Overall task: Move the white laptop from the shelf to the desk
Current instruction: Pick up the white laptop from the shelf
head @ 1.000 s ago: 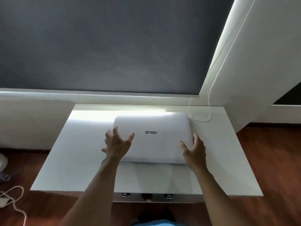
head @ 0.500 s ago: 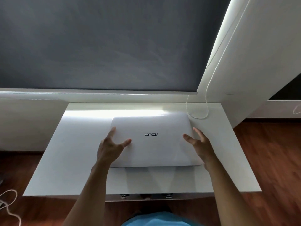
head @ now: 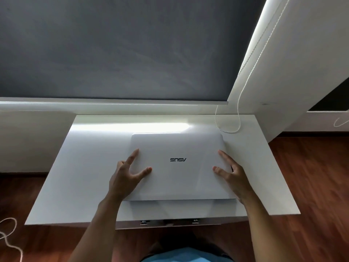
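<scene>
The closed white laptop [head: 181,178] lies flat on the white desk [head: 85,176], logo facing away from me. My left hand [head: 124,178] is on its left edge, with the thumb and index finger spread on the lid and the other fingers curled beside the edge. My right hand [head: 233,178] mirrors this on the right edge, thumb and index finger on the lid. Both hands grip the laptop by its sides. No shelf shows in this view.
A grey roller blind [head: 113,48] fills the wall behind the desk. Its bead cord [head: 229,129] loops onto the desk's back right corner, close to the laptop. Wooden floor [head: 311,176] surrounds the desk, and a white cable [head: 9,237] lies at lower left.
The laptop's raised near edge came down, so it now lies flat on the desk, slightly nearer to me. Both hands slid from its near corners up along the sides.
</scene>
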`<control>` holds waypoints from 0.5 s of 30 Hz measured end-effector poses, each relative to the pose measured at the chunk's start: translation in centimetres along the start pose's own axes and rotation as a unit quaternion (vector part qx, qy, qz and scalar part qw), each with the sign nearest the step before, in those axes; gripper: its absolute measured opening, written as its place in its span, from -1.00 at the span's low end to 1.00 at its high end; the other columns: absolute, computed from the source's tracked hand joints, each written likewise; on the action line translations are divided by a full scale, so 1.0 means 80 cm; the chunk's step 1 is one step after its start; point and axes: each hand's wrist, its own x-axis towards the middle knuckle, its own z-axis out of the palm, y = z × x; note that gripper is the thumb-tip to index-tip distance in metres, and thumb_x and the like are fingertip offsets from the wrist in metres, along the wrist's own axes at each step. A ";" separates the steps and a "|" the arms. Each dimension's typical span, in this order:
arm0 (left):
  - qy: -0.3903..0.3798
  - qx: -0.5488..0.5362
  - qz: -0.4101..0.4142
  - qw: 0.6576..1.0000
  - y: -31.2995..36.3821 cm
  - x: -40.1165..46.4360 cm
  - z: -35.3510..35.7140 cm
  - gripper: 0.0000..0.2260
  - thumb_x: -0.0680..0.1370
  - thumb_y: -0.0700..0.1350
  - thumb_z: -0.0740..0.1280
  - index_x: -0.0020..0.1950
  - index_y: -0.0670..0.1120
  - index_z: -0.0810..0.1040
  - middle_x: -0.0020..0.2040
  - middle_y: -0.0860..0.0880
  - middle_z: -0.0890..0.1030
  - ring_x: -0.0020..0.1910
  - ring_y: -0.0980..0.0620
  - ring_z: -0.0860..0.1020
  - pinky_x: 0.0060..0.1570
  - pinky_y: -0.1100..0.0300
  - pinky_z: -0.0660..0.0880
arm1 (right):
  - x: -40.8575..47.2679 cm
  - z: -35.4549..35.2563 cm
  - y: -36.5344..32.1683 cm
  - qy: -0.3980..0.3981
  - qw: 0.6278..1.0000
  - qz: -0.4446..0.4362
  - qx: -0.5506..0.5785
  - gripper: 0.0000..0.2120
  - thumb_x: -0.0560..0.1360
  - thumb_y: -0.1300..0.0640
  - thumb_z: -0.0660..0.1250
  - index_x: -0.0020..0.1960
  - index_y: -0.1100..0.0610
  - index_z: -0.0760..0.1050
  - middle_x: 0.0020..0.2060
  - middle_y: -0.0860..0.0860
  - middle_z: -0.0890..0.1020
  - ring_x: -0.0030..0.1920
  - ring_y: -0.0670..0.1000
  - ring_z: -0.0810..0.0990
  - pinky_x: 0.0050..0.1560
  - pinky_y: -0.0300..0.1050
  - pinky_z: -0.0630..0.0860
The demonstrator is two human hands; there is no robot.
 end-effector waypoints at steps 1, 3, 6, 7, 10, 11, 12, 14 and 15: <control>0.006 -0.003 -0.002 1.000 -0.001 -0.003 0.002 -0.17 0.31 0.39 0.35 0.53 0.21 0.19 0.07 -0.14 0.44 -0.06 -0.08 0.49 -0.15 0.11 0.43 | -0.001 0.001 0.002 0.002 1.000 -0.007 -0.008 -0.39 0.51 0.04 0.47 0.50 -0.21 0.38 0.42 -0.20 0.43 0.42 -0.08 0.40 0.34 -0.13 0.38; 0.017 -0.014 -0.008 1.000 -0.005 -0.011 0.006 -0.17 0.31 0.41 0.36 0.52 0.23 0.21 0.09 -0.14 0.44 -0.04 -0.08 0.49 -0.08 0.08 0.45 | -0.002 0.001 0.004 -0.005 1.000 -0.020 -0.022 -0.38 0.52 0.03 0.45 0.52 -0.18 0.36 0.44 -0.20 0.41 0.42 -0.08 0.39 0.34 -0.13 0.37; 0.037 -0.028 -0.025 0.999 -0.009 -0.030 0.015 -0.18 0.28 0.41 0.35 0.50 0.26 0.21 0.15 -0.14 0.46 0.02 -0.09 0.49 -0.01 0.05 0.48 | -0.004 -0.004 0.007 -0.031 0.998 -0.045 -0.037 -0.38 0.54 0.05 0.43 0.55 -0.14 0.32 0.47 -0.19 0.37 0.45 -0.07 0.34 0.37 -0.08 0.35; 0.048 -0.033 -0.038 0.998 -0.009 -0.041 0.018 -0.18 0.28 0.40 0.36 0.50 0.26 0.22 0.16 -0.15 0.46 0.03 -0.08 0.49 0.01 0.05 0.47 | -0.004 -0.008 0.007 -0.044 0.997 -0.053 -0.040 -0.38 0.54 0.05 0.43 0.55 -0.14 0.32 0.49 -0.17 0.37 0.46 -0.06 0.34 0.41 -0.03 0.36; 0.104 -0.054 -0.098 0.988 0.004 -0.096 0.034 -0.20 0.30 0.35 0.42 0.49 0.27 0.24 0.15 -0.13 0.45 0.00 -0.04 0.46 0.07 0.05 0.45 | -0.005 -0.020 0.006 -0.096 0.992 -0.066 -0.039 -0.41 0.54 0.08 0.43 0.52 -0.14 0.35 0.49 -0.14 0.38 0.49 -0.01 0.34 0.49 0.11 0.33; 0.128 -0.066 -0.119 0.982 0.009 -0.122 0.044 -0.23 0.32 0.29 0.46 0.49 0.28 0.25 0.14 -0.13 0.44 -0.01 -0.05 0.46 0.08 0.06 0.45 | -0.006 -0.023 0.007 -0.115 0.990 -0.072 -0.041 -0.44 0.54 0.09 0.44 0.48 -0.16 0.37 0.46 -0.15 0.40 0.48 0.00 0.35 0.49 0.13 0.34; 0.152 -0.080 -0.138 0.975 0.011 -0.148 0.055 -0.25 0.34 0.24 0.49 0.48 0.28 0.27 0.13 -0.12 0.42 0.00 -0.06 0.47 0.08 0.08 0.44 | -0.009 -0.027 0.009 -0.131 0.987 -0.078 -0.043 -0.46 0.53 0.08 0.45 0.45 -0.18 0.39 0.43 -0.15 0.41 0.46 0.01 0.38 0.46 0.13 0.37; 0.203 -0.109 -0.169 0.958 0.011 -0.201 0.076 -0.28 0.35 0.17 0.51 0.46 0.28 0.31 0.13 -0.11 0.40 0.02 -0.07 0.50 0.05 0.13 0.44 | -0.013 -0.028 0.013 -0.165 0.980 -0.097 -0.053 -0.51 0.51 0.03 0.46 0.39 -0.22 0.44 0.40 -0.11 0.46 0.37 0.02 0.47 0.36 0.08 0.47; 0.224 -0.117 -0.183 0.950 0.010 -0.226 0.083 -0.29 0.34 0.17 0.52 0.45 0.29 0.32 0.13 -0.11 0.41 0.03 -0.08 0.51 0.03 0.15 0.45 | -0.016 -0.027 0.016 -0.187 0.975 -0.106 -0.058 -0.53 0.52 0.03 0.46 0.37 -0.22 0.46 0.38 -0.08 0.49 0.31 0.01 0.51 0.27 0.02 0.52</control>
